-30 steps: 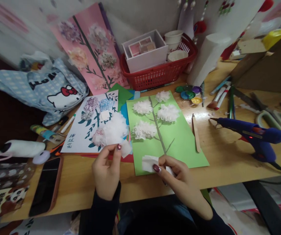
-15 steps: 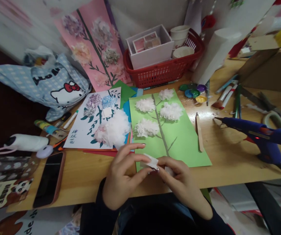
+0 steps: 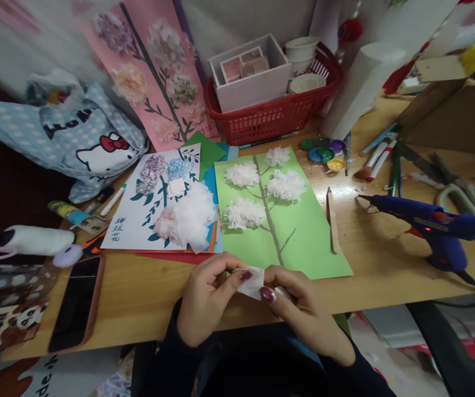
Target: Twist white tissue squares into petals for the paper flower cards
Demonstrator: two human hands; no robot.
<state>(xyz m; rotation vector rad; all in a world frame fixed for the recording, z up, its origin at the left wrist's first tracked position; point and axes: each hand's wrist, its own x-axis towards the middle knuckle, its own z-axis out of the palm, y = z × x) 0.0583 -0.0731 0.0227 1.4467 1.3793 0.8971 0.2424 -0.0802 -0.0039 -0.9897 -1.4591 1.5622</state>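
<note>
A small piece of white tissue paper (image 3: 252,282) is stretched between my two hands, just over the table's front edge. My left hand (image 3: 212,298) pinches its left side between thumb and fingers. At the other side, my right hand (image 3: 303,309) grips it, with more white tissue partly hidden under the curled fingers. Beyond them lies a green sheet (image 3: 315,248) bearing a painted stem and several ruffled white tissue flowers (image 3: 244,213). To its left, a heap of loose white tissue pieces (image 3: 198,215) rests on a white sheet (image 3: 125,220) with colored flowers and painted leaves.
A blue hot glue gun (image 3: 431,220), its red light on, lies at right near scissors (image 3: 460,193). A wooden stick (image 3: 332,223) lies on the green sheet's right edge. Paint pots (image 3: 336,164) and a red basket (image 3: 262,125) stand behind. A phone (image 3: 75,303) lies at left.
My left fingers, raised and spread before, have closed onto the tissue's left side. The tissue now lies flatter between both hands. The view has shifted slightly.
</note>
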